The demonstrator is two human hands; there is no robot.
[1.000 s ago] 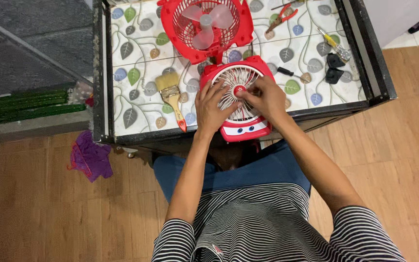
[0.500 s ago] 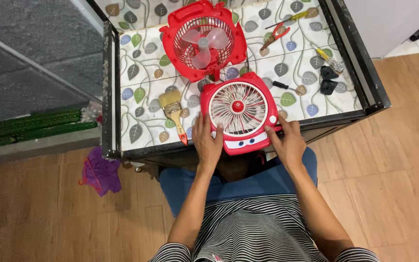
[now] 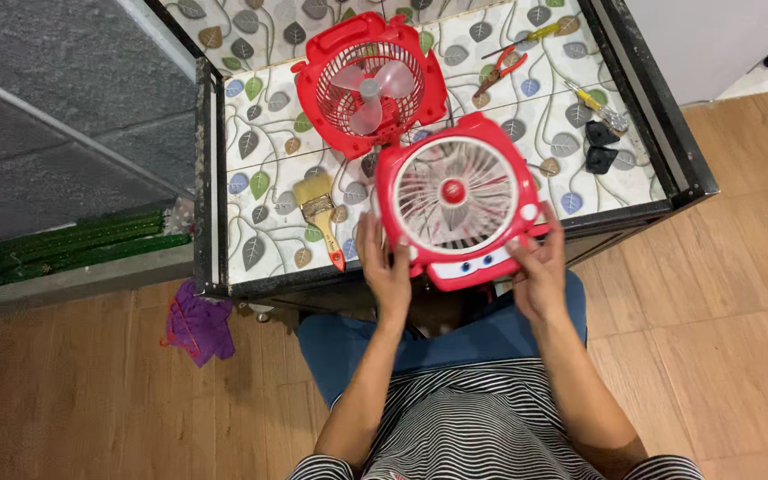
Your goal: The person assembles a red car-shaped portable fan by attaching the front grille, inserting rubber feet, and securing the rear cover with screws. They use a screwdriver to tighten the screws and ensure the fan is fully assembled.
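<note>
A wood-plank floor (image 3: 722, 293) in warm brown fills the near and right parts of the scene. The tabletop (image 3: 264, 169) is tiled with a leaf-and-vine pattern and edged by a dark metal frame (image 3: 208, 178). A grey stone slab (image 3: 55, 124) lies left, a white wall (image 3: 713, 36) far right. Light is even and soft

head cam | looks straight down – near – over table (image 3: 268, 267) edge

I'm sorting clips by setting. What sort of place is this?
Probably a home repair bench, not a shop: a leaf-patterned table on wooden flooring holds pliers, a screwdriver and a paintbrush, while both hands hold an opened red fan.
</note>
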